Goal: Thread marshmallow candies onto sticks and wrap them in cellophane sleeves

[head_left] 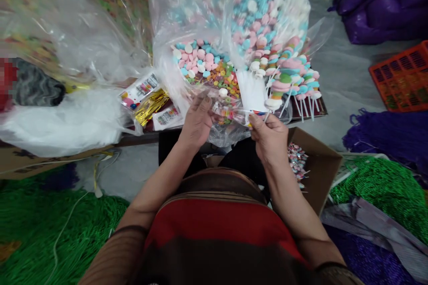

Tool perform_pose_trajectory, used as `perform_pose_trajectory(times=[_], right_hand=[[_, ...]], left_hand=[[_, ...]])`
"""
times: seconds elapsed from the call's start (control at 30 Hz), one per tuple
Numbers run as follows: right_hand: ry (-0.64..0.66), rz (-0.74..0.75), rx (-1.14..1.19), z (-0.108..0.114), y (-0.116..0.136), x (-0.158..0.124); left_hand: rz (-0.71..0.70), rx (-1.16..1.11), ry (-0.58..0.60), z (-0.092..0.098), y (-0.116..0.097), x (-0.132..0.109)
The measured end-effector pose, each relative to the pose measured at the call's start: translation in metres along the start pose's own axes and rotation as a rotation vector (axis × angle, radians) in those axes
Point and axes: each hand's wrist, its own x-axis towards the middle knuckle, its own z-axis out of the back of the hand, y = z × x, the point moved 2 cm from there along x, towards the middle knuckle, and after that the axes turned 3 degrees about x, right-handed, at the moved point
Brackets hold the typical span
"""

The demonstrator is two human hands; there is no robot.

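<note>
At the near edge of the table (320, 106), your left hand (197, 121) and right hand (270, 136) both close fingers on a clear bag (230, 113) of sweets. You seem to be packing it; next needs its mouth held steady.

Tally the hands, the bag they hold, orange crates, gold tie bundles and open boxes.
Hands: 2 (left hand, right hand)
Held bag: 1
Orange crate: 1
Gold tie bundle: 1
Open box: 1
Total: 6
</note>
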Motion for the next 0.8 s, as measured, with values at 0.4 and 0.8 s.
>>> perform_pose_trajectory(times=[0.4, 0.8], right_hand=[[-0.13, 0.199, -0.119, 0.009, -0.001, 0.007], [-0.086, 0.287, -0.231, 0.004, 0.0, 0.01]], left_hand=[[0.028, 0.111, 0.031, 0.013, 0.01, 0.005], [0.135, 0.089, 0.007, 0.015, 0.017, 0.015]])
